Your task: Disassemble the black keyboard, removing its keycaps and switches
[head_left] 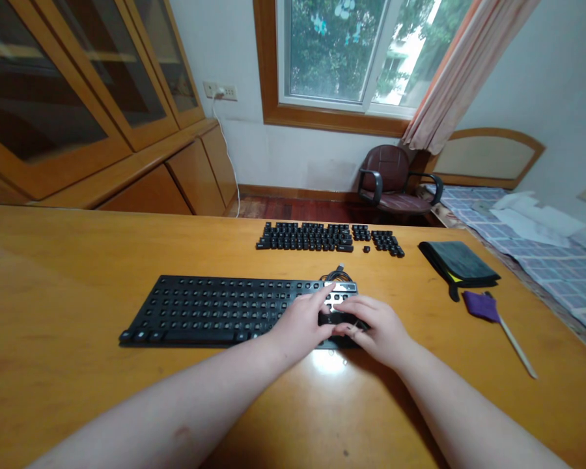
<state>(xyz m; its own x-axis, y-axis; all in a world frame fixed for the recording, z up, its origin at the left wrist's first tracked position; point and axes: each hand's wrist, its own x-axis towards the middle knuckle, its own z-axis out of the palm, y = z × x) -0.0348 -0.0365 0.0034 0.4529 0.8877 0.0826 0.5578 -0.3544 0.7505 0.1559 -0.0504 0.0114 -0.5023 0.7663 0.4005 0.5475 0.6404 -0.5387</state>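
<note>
Has the left hand [297, 324] and the right hand [387, 331] close together over the right end of a long, rectangular black plastic keyboard [215, 305], fingers bent inward and fingertips near one another. Cannot tell whether pinching anything small there, with the fingers covering much of that end. Reaches in with the left forearm from the lower left and the right forearm from the lower right. Has the keyboard lying flat on a glossy yellow-brown wooden worktop [68, 273], with rows of bare switches in view and black caps along part of the nearest row.

Just behind its right end, see a coiled black cable [336, 276]. Near the worktop's far edge, see loose black plastic keycaps [303, 240] laid out in keyboard-like rows, with a single black keycap [366, 249] a little apart from its neighbours. To the right, find a folded dark pouch-like item [461, 260] with a bit of yellow at the edge, and just in front of it a purple fabric piece [481, 305] at the end of a slim whitish stick [517, 347].

Beyond the worktop, see a brown padded chair [388, 170] with black armrests, a bed [547, 244] under a checked cover, a wood-framed window [332, 58] with a pink curtain [469, 71], and, at left, wooden cabinets [141, 156] with glass doors
</note>
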